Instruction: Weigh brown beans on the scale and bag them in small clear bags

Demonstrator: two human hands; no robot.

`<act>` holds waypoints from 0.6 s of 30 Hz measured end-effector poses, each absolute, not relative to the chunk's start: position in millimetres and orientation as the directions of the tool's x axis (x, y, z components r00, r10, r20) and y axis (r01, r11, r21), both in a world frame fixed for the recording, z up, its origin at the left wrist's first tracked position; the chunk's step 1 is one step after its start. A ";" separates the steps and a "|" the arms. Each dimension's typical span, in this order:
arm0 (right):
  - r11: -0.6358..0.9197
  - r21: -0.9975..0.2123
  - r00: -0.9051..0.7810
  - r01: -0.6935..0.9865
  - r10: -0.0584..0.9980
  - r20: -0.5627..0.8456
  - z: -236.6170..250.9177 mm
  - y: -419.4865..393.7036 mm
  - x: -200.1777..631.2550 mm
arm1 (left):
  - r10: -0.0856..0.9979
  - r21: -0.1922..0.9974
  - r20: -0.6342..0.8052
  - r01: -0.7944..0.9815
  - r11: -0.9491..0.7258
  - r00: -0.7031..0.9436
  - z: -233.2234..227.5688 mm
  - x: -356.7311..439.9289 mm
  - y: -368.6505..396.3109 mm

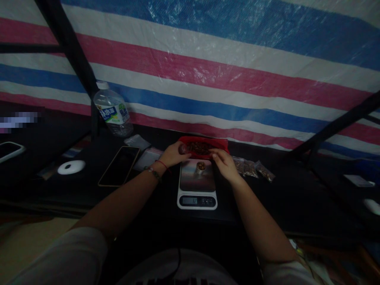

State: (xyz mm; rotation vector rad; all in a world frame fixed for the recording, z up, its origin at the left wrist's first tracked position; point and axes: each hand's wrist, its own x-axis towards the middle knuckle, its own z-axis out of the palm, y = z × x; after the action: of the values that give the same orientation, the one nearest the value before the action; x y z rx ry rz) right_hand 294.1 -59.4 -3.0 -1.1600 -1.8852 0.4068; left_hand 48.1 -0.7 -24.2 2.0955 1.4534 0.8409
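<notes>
A small kitchen scale [197,186] with a lit display sits on the dark table in front of me. A tiny cup [201,166] of brown bits stands on its platform. Behind it is a red bag [204,147], open and holding brown pieces. My left hand [175,154] rests at the bag's left edge, its fingers closed around a small dark rounded object. My right hand [225,163] hovers at the bag's right side beside the cup, fingers curled; whether it pinches anything is hidden.
A water bottle [113,113] stands at the back left. A phone [119,165] lies face up left of the scale, with small plastic bags [146,158] beside it. Filled packets [252,168] lie right of the scale. A white round device [71,167] sits far left. A striped tarp hangs behind.
</notes>
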 end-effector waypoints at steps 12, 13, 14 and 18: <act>0.485 -0.678 -0.179 0.552 0.863 0.472 -10.8 -56.4 298.0 | 0.974 0.627 0.156 0.745 -0.228 0.167 -18.3 49.4 -2.6; 0.487 -0.675 -0.187 0.554 0.863 0.469 -10.9 -56.3 298.1 | 0.974 0.633 0.160 0.740 -0.228 0.164 -18.9 49.1 -2.2; 0.488 -0.673 -0.194 0.556 0.864 0.466 -10.9 -56.2 298.2 | 0.972 0.636 0.166 0.736 -0.233 0.164 -19.8 48.7 -1.7; 0.476 -0.691 -0.211 0.544 0.875 0.436 -10.3 -56.4 298.3 | 0.960 0.654 0.215 0.703 -0.280 0.182 -24.6 47.3 0.4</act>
State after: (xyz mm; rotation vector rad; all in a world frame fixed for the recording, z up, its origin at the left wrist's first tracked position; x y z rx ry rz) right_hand 298.3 -56.4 -10.3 -1.1844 -1.8902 0.5005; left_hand 47.3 0.4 -24.6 2.0558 1.5628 0.8484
